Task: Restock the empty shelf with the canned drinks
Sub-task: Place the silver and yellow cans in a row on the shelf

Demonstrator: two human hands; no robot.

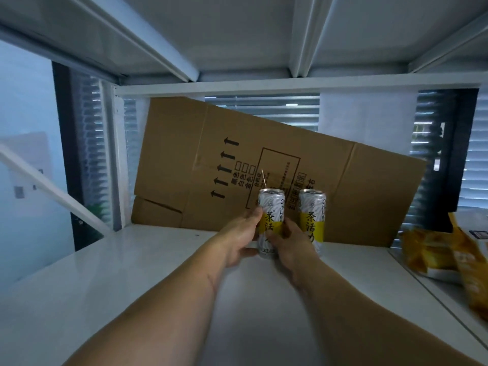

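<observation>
Two tall silver cans with yellow bands stand upright near the back of the white shelf. The left can is held between both hands: my left hand wraps its left side and my right hand curls round its lower right side. Its base is at the shelf surface. The right can stands free just beside it, partly hidden behind my right hand.
A flattened cardboard box leans tilted against the back of the shelf. Orange snack packets lie on the neighbouring shelf at the right. The underside of the upper shelf hangs close overhead. Window blinds show behind.
</observation>
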